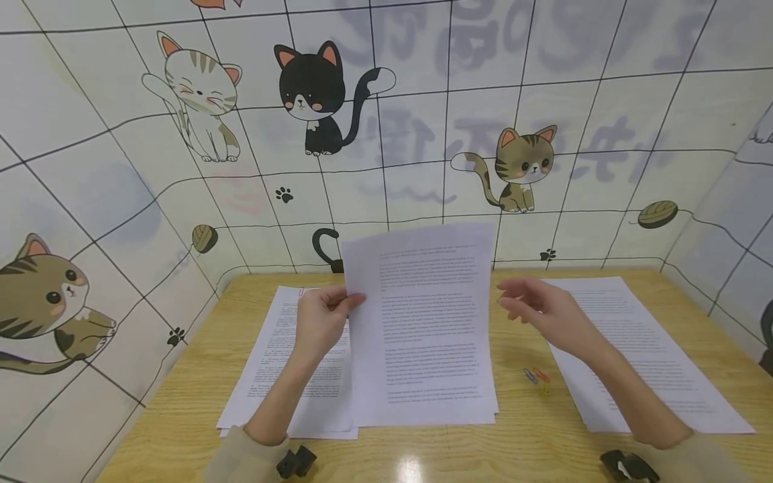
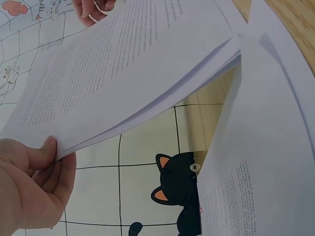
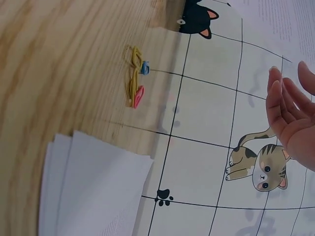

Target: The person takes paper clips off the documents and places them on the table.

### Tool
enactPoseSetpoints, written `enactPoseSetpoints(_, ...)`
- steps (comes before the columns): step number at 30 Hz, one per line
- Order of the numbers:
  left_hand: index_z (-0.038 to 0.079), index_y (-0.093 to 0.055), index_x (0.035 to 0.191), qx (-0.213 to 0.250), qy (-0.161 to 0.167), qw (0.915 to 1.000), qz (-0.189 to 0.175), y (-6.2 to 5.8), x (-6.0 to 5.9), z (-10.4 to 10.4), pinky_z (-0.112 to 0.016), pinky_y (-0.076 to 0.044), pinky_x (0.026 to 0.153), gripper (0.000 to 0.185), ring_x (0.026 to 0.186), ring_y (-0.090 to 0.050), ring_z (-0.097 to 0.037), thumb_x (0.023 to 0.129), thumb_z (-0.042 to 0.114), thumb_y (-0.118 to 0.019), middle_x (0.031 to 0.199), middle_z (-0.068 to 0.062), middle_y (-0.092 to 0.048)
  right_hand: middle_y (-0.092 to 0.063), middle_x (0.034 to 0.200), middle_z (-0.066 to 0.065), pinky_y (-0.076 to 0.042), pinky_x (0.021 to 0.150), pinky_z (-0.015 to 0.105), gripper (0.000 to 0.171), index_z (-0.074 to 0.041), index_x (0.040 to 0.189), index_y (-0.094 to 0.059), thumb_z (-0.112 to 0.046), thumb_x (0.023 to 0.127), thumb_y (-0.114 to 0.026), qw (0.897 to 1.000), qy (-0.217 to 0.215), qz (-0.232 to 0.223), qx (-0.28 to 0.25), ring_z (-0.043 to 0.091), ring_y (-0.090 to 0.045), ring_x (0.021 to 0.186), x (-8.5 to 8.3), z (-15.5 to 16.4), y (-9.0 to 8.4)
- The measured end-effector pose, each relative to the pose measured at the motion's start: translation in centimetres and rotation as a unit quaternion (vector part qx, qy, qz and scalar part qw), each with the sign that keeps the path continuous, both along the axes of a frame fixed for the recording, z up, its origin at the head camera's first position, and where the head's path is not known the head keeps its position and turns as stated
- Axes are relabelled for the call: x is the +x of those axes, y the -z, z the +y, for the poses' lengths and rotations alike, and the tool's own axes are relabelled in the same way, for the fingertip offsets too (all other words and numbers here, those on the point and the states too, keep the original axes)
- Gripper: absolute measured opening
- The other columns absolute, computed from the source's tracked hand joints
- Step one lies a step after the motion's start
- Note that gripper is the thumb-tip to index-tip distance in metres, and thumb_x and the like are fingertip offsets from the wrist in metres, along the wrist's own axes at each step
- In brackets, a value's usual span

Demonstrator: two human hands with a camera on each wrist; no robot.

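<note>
My left hand [image 1: 323, 322] pinches the left edge of a few printed sheets [image 1: 423, 329], thumb in front and fingers behind. The sheets stand nearly upright, their lower edge close over the table. In the left wrist view the thumb and fingers of the left hand [image 2: 39, 177] grip the sheets' corner, and the layers fan slightly apart. My right hand [image 1: 543, 312] hovers just right of the sheets, fingers loosely bent and holding nothing. The right wrist view shows the right hand [image 3: 293, 118] with a gap between thumb and fingers.
A stack of printed paper [image 1: 260, 376] with a red clip at its top lies on the left of the wooden table [image 1: 175, 402]. Another stack [image 1: 652, 362] lies at right. Blue and red paper clips [image 1: 534, 376] and yellow bands [image 3: 134, 78] lie between. A cat-patterned wall [image 1: 417, 134] stands behind.
</note>
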State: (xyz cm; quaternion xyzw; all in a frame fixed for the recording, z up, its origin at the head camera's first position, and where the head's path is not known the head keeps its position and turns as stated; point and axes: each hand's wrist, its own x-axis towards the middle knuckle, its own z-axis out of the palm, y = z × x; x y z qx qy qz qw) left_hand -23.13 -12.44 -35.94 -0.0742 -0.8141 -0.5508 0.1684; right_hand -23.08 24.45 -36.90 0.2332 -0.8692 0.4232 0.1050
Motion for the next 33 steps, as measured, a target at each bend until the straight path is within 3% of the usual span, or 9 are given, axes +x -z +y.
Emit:
enactPoseSetpoints(8, 0.000, -0.079, 0.100, 0.029, 0.011, 0.9995, -0.008, 0.0, 0.2, 0.3, -0.021, -0.050, 0.064, 0.015, 0.076, -0.070, -0.019, 0.085, 0.001, -0.079, 0.089, -0.012, -0.076, -0.064, 0.082, 0.001, -0.046, 0.053, 0.027, 0.025, -0.006, 0.125, -0.065, -0.011, 0.100, -0.065, 0.999, -0.026, -0.015, -0.030, 0.018, -0.060, 0.066, -0.1, -1.2, -0.4)
enactPoseSetpoints(12, 0.000, -0.079, 0.100, 0.038, 0.020, 0.9990, -0.014, 0.2, 0.2, 0.5, -0.021, -0.048, 0.063, 0.015, 0.074, -0.068, -0.017, 0.085, 0.001, -0.078, 0.089, -0.011, -0.076, -0.060, 0.073, 0.000, -0.044, 0.051, 0.027, 0.017, -0.007, 0.116, -0.067, -0.010, 0.099, -0.065, 0.999, -0.035, -0.015, -0.039, 0.019, -0.057, 0.062, -0.1, -1.4, -0.4)
enactPoseSetpoints(18, 0.000, -0.079, 0.100, 0.049, 0.027, 0.9983, -0.017, 0.4, 0.2, 0.9, -0.021, -0.051, 0.065, 0.014, 0.073, -0.069, -0.016, 0.086, 0.001, -0.077, 0.089, -0.011, -0.076, -0.062, 0.072, 0.001, -0.048, 0.053, 0.026, 0.009, -0.004, 0.106, -0.069, -0.006, 0.099, -0.065, 0.998, -0.043, -0.003, -0.053, 0.017, -0.057, 0.061, -0.1, -1.3, -0.3)
enactPoseSetpoints(26, 0.001, -0.077, 0.103, 0.057, 0.056, 0.9968, -0.009, 1.0, 0.2, 1.4, -0.026, -0.056, 0.071, 0.014, 0.075, -0.070, -0.017, 0.090, 0.005, -0.076, 0.090, -0.009, -0.076, -0.061, 0.067, 0.001, -0.048, 0.052, 0.024, 0.004, -0.002, 0.100, -0.070, -0.002, 0.096, -0.067, 0.997, -0.011, 0.024, -0.071, 0.014, -0.057, 0.058, 0.0, -0.8, -0.3)
enactPoseSetpoints(33, 0.001, -0.077, 0.098, 0.063, 0.071, 0.9955, -0.008, 1.2, 0.3, 1.8, -0.025, -0.055, 0.067, 0.011, 0.069, -0.066, -0.020, 0.090, 0.009, -0.077, 0.085, -0.010, -0.075, -0.059, 0.066, 0.002, -0.044, 0.048, 0.024, 0.005, -0.001, 0.101, -0.070, -0.002, 0.096, -0.067, 0.997, 0.013, 0.027, -0.070, 0.014, -0.054, 0.057, 0.0, -0.3, -0.4)
